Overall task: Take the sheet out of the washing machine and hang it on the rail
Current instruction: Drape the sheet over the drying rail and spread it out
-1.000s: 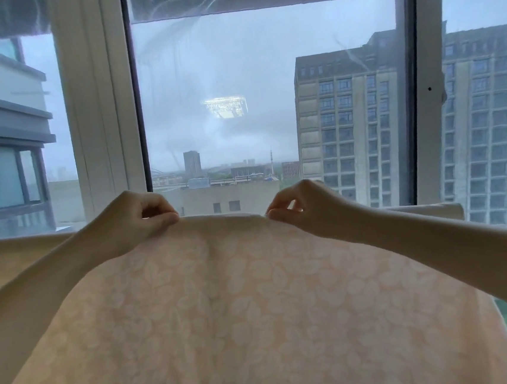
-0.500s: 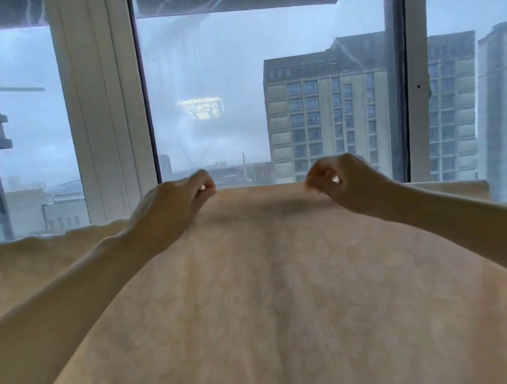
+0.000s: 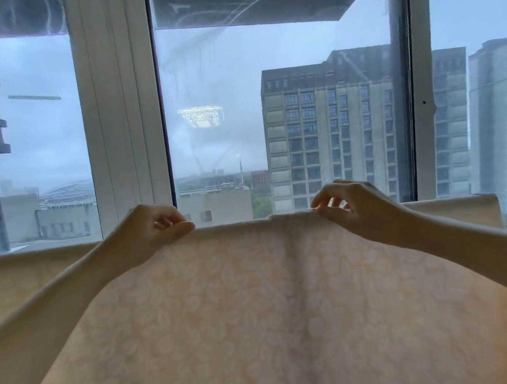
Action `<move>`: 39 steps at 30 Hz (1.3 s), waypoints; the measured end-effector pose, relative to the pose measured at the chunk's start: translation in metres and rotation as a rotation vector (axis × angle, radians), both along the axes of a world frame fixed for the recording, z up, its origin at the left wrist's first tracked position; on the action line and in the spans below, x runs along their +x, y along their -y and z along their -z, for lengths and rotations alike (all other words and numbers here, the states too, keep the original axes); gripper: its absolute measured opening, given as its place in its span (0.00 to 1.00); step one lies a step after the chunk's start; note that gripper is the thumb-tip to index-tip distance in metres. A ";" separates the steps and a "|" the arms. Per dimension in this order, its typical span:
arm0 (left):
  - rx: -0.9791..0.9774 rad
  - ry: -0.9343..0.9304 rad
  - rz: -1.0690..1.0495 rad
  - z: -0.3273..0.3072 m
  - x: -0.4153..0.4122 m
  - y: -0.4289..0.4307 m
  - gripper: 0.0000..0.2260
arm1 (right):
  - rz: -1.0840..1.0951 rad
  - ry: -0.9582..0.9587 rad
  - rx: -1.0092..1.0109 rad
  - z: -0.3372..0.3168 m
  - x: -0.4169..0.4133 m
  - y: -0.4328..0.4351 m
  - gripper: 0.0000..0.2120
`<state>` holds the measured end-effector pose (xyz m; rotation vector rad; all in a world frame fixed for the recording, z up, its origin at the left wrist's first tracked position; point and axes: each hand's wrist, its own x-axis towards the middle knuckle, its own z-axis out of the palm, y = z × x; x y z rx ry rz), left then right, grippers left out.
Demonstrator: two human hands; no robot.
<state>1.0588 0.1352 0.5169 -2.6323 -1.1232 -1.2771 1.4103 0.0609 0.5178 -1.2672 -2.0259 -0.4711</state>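
Pinching the sheet [image 3: 258,315] along its top edge, left hand [image 3: 150,231] and right hand [image 3: 360,209] face the window [image 3: 117,112].

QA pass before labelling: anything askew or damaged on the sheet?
Nothing damaged. The sheet is spread flat, left hand and right hand pinching its top edge. Only a faint vertical crease runs down its middle.

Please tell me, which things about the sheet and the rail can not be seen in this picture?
Head view, the rail: hidden if present; the sheet covers the line where the left hand and right hand pinch its top edge.
The sheet's lower edge: cut off by the frame's bottom.
The sheet's far side: hidden behind its near side.
The washing machine: outside the frame.
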 end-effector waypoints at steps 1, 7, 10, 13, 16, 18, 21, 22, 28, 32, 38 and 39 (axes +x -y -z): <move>-0.049 -0.001 0.003 -0.003 -0.006 0.001 0.13 | -0.024 0.008 -0.007 0.000 -0.005 -0.003 0.05; -0.050 0.003 -0.082 -0.004 -0.023 0.006 0.02 | -0.073 -0.038 -0.008 -0.002 -0.026 -0.017 0.01; -0.028 -0.018 -0.138 -0.001 -0.016 0.006 0.04 | -0.044 -0.045 -0.036 -0.001 -0.035 -0.019 0.01; 0.014 0.006 -0.178 -0.009 -0.008 0.001 0.06 | -0.026 -0.138 -0.013 -0.016 -0.038 -0.028 0.02; 0.119 0.153 -0.213 -0.025 0.003 -0.005 0.05 | -0.007 -0.286 0.033 -0.037 -0.040 -0.044 0.05; 0.093 0.103 -0.255 -0.028 0.006 -0.011 0.04 | 0.043 -0.268 0.001 -0.038 -0.042 -0.053 0.07; -0.084 -0.044 -0.241 -0.016 -0.002 -0.022 0.04 | 0.059 -0.171 -0.229 -0.024 -0.035 -0.066 0.06; -0.115 -0.041 -0.232 -0.013 -0.007 -0.024 0.04 | 0.047 -0.163 -0.317 -0.021 -0.032 -0.068 0.06; -0.111 -0.065 -0.189 -0.011 -0.035 -0.020 0.05 | -0.056 -0.008 -0.370 -0.020 -0.053 -0.065 0.13; -0.090 -0.092 -0.219 -0.008 -0.065 -0.019 0.14 | -0.108 0.136 -0.236 -0.014 -0.098 -0.056 0.18; -0.130 -0.088 -0.180 -0.004 -0.127 -0.016 0.21 | -0.165 0.162 -0.173 -0.008 -0.160 -0.056 0.16; -0.143 -0.083 -0.174 -0.004 -0.139 -0.015 0.19 | -0.170 0.160 -0.178 -0.008 -0.169 -0.058 0.16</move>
